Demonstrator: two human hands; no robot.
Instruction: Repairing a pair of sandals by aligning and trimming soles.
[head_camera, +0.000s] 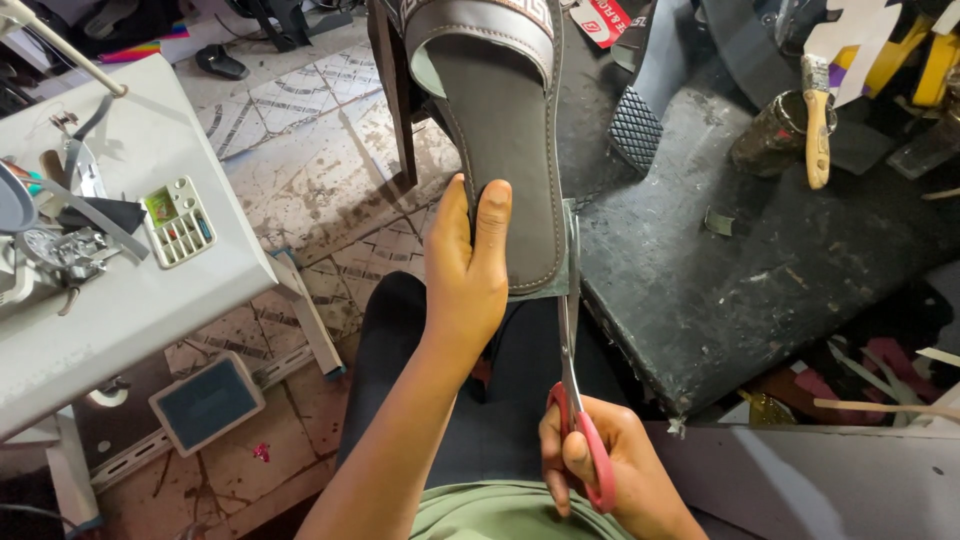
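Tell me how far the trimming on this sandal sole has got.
Done: the grey slide sandal already has its patterned strap on, and the heel's left edge shows no excess. In hand: the left hand steadies the heel while the right hand works red-handled scissors along the right edge. Left: a thin grey strip of overhanging sheet remains beside the heel; the toe end is out of view.

Our left hand is extended forward from a bare forearm that rises from the lower centre of the view, thumb and index finger lying straight and close together, pointing away from us, the remaining fingers wrapped out of sight underneath. Our right hand sits low and close to the body, fingers curled closed in a grip, knuckles turned upward, wrist bent slightly inward toward the left forearm.
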